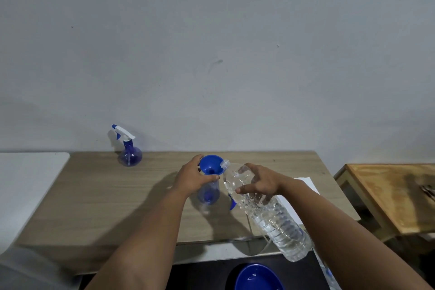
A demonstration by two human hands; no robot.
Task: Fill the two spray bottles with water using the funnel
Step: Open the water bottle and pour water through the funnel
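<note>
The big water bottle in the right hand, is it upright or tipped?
Tipped. The water bottle slants with its uncapped mouth at the rim of the blue funnel, base raised toward the camera.

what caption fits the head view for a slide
Right hand tips a water bottle at the blue funnel, left hand steadying the spray bottle.

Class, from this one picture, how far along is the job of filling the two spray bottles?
Done: the funnel sits in the near spray bottle, its sprayer head off. In hand: the left hand steadies that bottle at the neck while the right hand tips the water bottle at the funnel. Left: the far spray bottle stands capped by the wall, its fill level unclear.
</note>
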